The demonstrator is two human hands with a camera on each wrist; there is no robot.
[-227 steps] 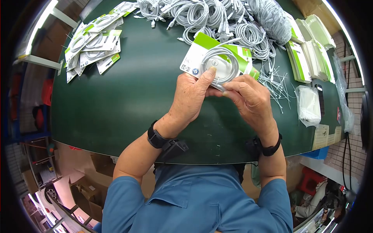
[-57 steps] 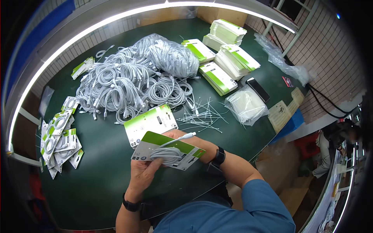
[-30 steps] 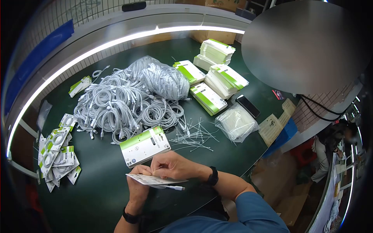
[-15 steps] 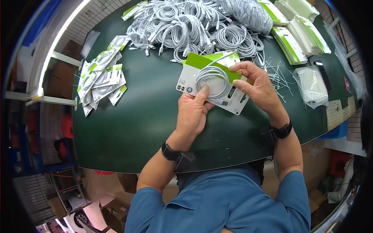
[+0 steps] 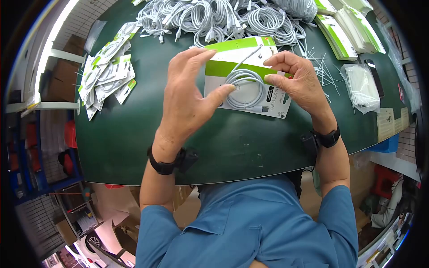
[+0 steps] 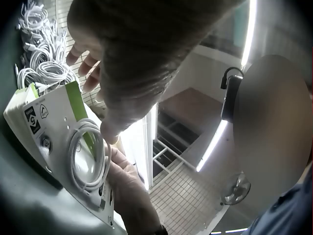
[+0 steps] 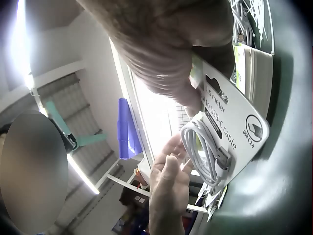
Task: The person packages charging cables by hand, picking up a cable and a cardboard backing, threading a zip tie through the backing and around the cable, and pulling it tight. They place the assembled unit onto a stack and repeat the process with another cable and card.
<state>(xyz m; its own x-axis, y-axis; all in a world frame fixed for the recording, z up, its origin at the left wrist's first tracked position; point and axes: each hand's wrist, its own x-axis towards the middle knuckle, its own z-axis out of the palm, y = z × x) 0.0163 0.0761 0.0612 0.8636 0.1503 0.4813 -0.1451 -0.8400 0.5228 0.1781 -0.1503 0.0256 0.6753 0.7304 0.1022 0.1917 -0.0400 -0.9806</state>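
Note:
A green and white packaging card (image 5: 279, 110) with print reading USB cable is in front of the person, over the table. On its face lies a coiled white USB cable (image 5: 262, 92), its upper end sticking out over the green band. The right hand (image 5: 304, 85) pinches the card's right edge, thumb in front; in the right wrist view its other fingers pass behind the card (image 7: 239, 152). At the left side the left hand (image 5: 181, 96) is spread wide, its thumb tip at the coil. From the left wrist the coil (image 6: 73, 156) shows in full.
A stack of blank cards (image 5: 250, 43) lies just behind. Heaped white cables (image 5: 201, 18) fill the back, and carded cables (image 5: 111, 80) lie left. To the right are loose cable ties (image 5: 319, 67), a bag of ties (image 5: 361, 91), card stacks (image 5: 335, 38) and a phone (image 5: 376, 78).
Earlier both hands worked at the coil, then the card was tilted and its back faced up. Since half a second ago the left hand has let go and spread to the left.

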